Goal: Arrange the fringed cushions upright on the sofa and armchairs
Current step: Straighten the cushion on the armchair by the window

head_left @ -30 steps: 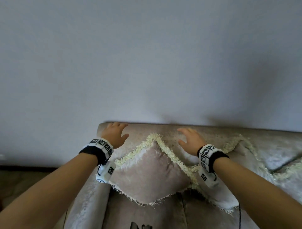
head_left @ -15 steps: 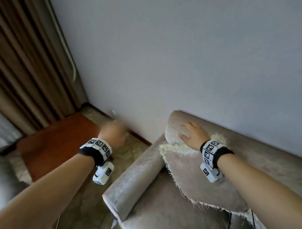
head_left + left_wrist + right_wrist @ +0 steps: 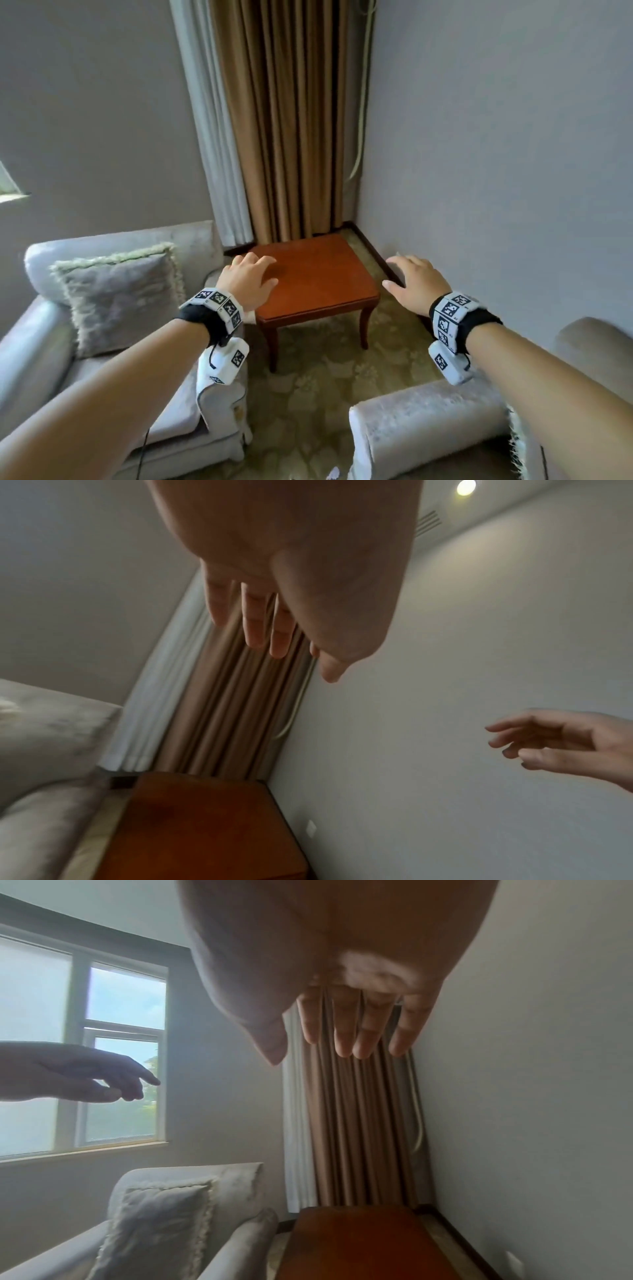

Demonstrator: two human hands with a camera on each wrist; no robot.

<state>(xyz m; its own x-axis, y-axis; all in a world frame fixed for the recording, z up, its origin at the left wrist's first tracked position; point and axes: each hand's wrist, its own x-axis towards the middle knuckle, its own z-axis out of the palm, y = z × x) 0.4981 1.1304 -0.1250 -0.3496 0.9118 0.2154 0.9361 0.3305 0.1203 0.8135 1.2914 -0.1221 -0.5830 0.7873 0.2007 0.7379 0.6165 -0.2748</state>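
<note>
A grey cushion with a pale fringe (image 3: 120, 294) stands upright against the back of the armchair (image 3: 44, 342) at the left; the right wrist view shows the same cushion (image 3: 154, 1226). My left hand (image 3: 251, 281) hovers empty in the air over the wooden side table (image 3: 318, 277), fingers relaxed. My right hand (image 3: 416, 284) floats empty to the right of the table, fingers spread. The sofa arm (image 3: 421, 421) lies below my right forearm, with a strip of cushion fringe (image 3: 515, 442) showing at the bottom right.
The brown side table fills the corner between armchair and sofa. Brown and white curtains (image 3: 291, 120) hang behind it. Patterned carpet (image 3: 308, 394) runs between the seats. A window (image 3: 103, 1056) sits above the armchair.
The view has swung left from the sofa to the corner and armchair. Both hands have come off the sofa cushion and back and now hang in the air near the side table.
</note>
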